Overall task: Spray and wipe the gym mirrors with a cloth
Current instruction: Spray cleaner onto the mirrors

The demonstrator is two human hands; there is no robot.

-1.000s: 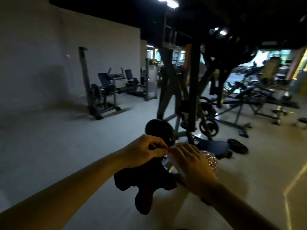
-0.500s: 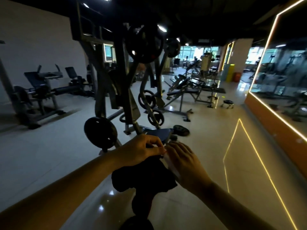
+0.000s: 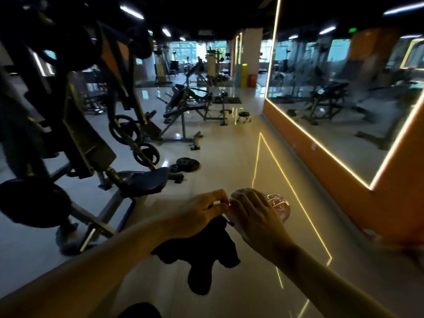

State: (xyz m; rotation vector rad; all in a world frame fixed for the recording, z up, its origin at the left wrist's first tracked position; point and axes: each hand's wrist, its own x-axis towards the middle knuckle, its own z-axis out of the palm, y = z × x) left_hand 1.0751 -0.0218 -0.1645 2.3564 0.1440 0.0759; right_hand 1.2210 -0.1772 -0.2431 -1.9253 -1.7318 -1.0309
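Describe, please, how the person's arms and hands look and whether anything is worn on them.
No sleeve shows on the left forearm or the right forearm up to the frame's edge. The left hand and the right hand are ungloved. In this dim light no ring, watch or wristband can be made out.

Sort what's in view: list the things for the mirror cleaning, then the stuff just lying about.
For the job:
black cloth, hanging from the left hand
clear bottle, held by the right hand
wall mirror, on the right

Just lying about:
weight plates on the floor
blue seat of the near machine
incline bench
small stool
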